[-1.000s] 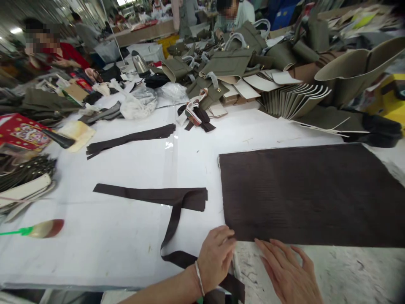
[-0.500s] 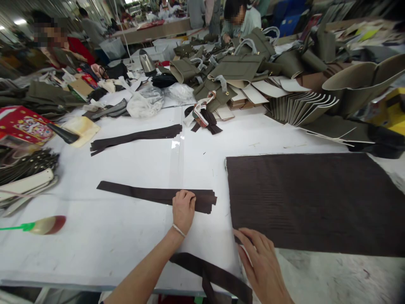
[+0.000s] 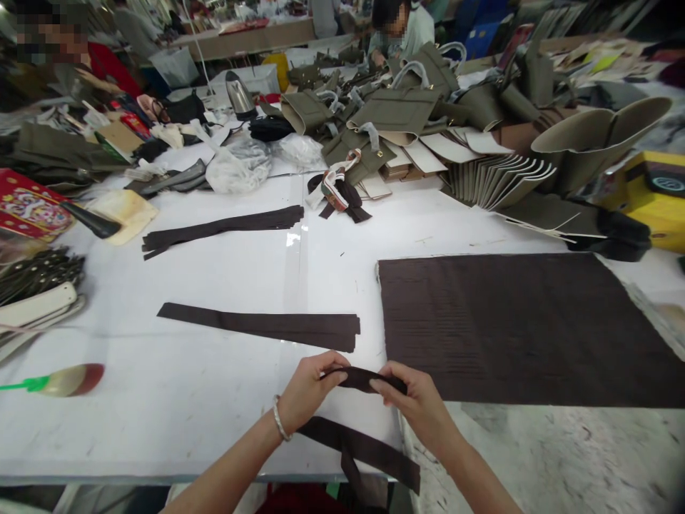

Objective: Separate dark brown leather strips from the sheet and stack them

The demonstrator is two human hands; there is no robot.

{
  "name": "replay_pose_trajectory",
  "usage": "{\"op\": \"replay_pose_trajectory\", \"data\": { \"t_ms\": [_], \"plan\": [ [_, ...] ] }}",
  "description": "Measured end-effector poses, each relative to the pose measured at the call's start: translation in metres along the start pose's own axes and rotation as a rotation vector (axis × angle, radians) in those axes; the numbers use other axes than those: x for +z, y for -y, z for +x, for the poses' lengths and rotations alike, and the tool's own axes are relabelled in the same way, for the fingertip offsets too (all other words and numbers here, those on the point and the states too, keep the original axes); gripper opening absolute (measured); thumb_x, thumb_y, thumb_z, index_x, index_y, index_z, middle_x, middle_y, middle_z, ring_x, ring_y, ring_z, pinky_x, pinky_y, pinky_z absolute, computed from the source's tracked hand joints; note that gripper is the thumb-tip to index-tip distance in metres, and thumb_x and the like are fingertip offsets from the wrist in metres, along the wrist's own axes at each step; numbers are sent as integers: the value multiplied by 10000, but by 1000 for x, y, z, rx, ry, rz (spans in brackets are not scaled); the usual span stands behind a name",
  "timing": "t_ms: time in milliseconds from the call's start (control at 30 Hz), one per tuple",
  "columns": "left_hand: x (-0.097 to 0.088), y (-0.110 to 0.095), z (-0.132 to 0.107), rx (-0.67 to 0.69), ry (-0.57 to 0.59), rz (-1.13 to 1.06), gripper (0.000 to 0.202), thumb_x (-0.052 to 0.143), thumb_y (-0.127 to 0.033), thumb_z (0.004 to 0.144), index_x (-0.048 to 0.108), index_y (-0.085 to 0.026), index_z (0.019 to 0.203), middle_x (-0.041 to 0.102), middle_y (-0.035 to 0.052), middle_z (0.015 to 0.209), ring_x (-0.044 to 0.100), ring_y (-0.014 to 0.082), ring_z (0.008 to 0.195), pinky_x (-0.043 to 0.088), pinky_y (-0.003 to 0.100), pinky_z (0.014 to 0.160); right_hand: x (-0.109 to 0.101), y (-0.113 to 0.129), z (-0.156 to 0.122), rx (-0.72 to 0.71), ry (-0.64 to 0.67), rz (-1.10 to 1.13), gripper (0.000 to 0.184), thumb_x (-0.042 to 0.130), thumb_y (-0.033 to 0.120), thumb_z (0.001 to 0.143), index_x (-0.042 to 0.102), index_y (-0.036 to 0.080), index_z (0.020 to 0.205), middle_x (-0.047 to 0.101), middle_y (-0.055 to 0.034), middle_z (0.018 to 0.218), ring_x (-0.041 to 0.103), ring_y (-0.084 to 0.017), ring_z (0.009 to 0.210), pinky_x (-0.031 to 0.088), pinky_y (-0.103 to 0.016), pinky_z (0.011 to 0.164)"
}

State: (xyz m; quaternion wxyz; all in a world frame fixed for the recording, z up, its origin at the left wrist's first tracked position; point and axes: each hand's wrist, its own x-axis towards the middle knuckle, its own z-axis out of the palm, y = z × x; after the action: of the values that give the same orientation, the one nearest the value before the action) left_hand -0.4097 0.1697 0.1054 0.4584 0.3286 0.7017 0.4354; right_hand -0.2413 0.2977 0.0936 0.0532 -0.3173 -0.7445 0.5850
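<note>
My left hand (image 3: 307, 389) and my right hand (image 3: 412, 400) both pinch a dark brown fabric strip (image 3: 364, 378) just above the white table (image 3: 187, 385), near its front edge. The strip's long tail (image 3: 358, 446) trails down over the table edge. Just beyond my hands lies a stack of like strips (image 3: 262, 325). A large dark brown fabric sheet (image 3: 514, 325) lies flat to the right of my hands.
Another bundle of dark strips (image 3: 222, 228) lies farther back. A brush with a green handle (image 3: 58, 382) lies at the left. Olive bags (image 3: 396, 107), stacked panels (image 3: 497, 178), plastic bags (image 3: 235, 168) and a yellow box (image 3: 656, 196) crowd the back. Other people work at the far side.
My left hand has left the strip stack and my right hand has left the big sheet's corner. Both have come together and lifted one strip between them.
</note>
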Motion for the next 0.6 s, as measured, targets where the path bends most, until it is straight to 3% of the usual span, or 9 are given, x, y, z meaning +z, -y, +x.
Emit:
{"op": "replay_pose_trajectory", "data": {
  "t_ms": [167, 267, 467, 600],
  "plan": [
    [-19, 14, -7, -124, 124, -258, 180, 671, -273, 724, 536, -183, 804, 607, -41, 607, 532, 114, 597, 366, 241, 602, -13, 4, -12, 147, -58, 292, 365, 628, 517, 779, 577, 159, 732, 536, 18, 522, 462, -113, 522, 345, -236, 567],
    [-36, 15, -18, -144, 170, -259, 221, 671, -335, 736, 527, -168, 738, 658, 10, 618, 573, 135, 602, 389, 258, 623, -17, 12, -19, 172, -89, 355, 374, 651, 522, 757, 566, 158, 751, 544, 14, 501, 470, -115, 491, 367, -234, 543],
    [-78, -1, -48, -212, 306, -277, 278, 662, -404, 747, 549, -154, 786, 646, 8, 628, 567, 125, 555, 370, 237, 558, -13, 35, -34, 187, -181, 460, 425, 710, 542, 697, 534, 155, 678, 541, 7, 511, 482, -109, 451, 392, -225, 480],
    [-114, -2, -66, -181, 276, -130, 317, 621, -464, 758, 543, -159, 792, 616, -10, 642, 530, 103, 506, 364, 232, 530, -13, 50, -44, 218, -290, 495, 470, 729, 578, 655, 533, 151, 668, 567, -13, 538, 509, -121, 443, 424, -233, 460]
  ]
}}
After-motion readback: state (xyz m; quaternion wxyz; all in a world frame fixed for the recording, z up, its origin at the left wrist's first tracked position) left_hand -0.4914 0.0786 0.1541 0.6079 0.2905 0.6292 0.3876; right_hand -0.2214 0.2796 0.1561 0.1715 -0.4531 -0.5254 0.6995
